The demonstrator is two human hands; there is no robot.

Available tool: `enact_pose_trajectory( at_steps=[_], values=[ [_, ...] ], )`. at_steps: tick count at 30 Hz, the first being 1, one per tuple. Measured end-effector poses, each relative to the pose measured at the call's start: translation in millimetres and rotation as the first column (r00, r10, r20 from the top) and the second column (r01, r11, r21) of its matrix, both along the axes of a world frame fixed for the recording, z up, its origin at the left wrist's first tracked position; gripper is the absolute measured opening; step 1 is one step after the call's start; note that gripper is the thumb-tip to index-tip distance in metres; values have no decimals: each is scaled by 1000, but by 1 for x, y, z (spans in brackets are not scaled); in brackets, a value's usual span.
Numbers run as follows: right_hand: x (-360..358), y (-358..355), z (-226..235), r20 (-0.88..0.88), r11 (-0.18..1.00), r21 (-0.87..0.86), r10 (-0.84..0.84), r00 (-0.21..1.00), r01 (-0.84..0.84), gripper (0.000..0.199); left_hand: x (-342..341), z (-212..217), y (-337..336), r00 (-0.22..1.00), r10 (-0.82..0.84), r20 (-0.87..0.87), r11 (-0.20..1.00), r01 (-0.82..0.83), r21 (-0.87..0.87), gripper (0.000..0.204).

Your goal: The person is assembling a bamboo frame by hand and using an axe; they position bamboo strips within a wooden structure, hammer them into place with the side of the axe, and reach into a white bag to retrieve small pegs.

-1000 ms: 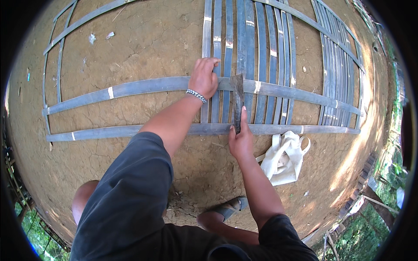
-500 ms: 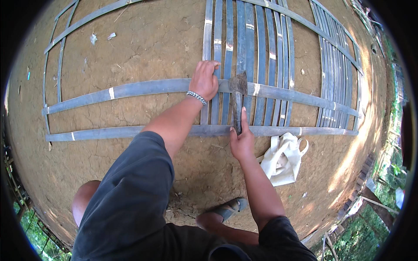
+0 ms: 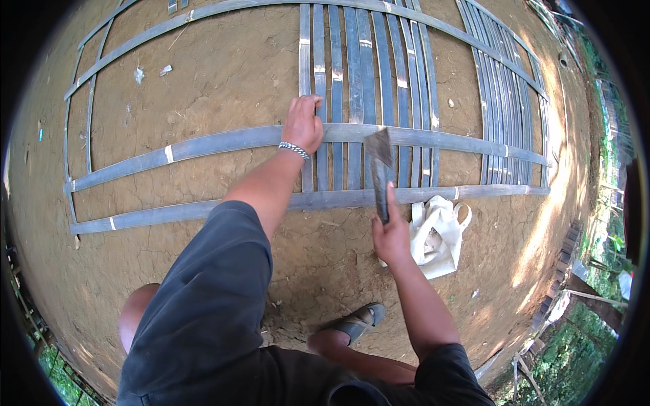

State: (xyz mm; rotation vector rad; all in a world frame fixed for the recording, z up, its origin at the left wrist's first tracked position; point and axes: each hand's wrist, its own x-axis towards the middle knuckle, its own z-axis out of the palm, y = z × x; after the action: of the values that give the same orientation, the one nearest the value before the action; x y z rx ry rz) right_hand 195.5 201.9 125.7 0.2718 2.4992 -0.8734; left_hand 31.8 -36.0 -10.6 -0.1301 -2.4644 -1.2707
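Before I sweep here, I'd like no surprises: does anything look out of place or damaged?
Mildly, yes: pale scraps lie on the soil at upper left, looking like stray litter. The white bag sits slumped beside the right hand, rather untidy. I see no clear damage or spill.

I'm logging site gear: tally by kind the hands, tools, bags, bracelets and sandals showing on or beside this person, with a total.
Bare left hand and bare right hand: 2
Dark wide-bladed hand tool: 1
White soft bag with handles: 1
Dark-and-white braided bracelet: 1
Dark grey sandal: 1
Total: 6
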Motion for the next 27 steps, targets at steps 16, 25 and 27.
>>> enact_pose_trajectory(
  at_steps=[16,25,27],
  values=[
    [378,202,12,120,286,-77,-948,293,955,90,119,53,97,994,-48,98,990,34,140,33],
    [392,171,-48,223,-66,-384,-975,23,921,88,156,100,278,471,-784,405,520,854,13,16],
    [394,173,-49,243,-40,-364,-968,54,931,88,149,91,301,450,-721,527,473,875,-100,18]
  ],
)
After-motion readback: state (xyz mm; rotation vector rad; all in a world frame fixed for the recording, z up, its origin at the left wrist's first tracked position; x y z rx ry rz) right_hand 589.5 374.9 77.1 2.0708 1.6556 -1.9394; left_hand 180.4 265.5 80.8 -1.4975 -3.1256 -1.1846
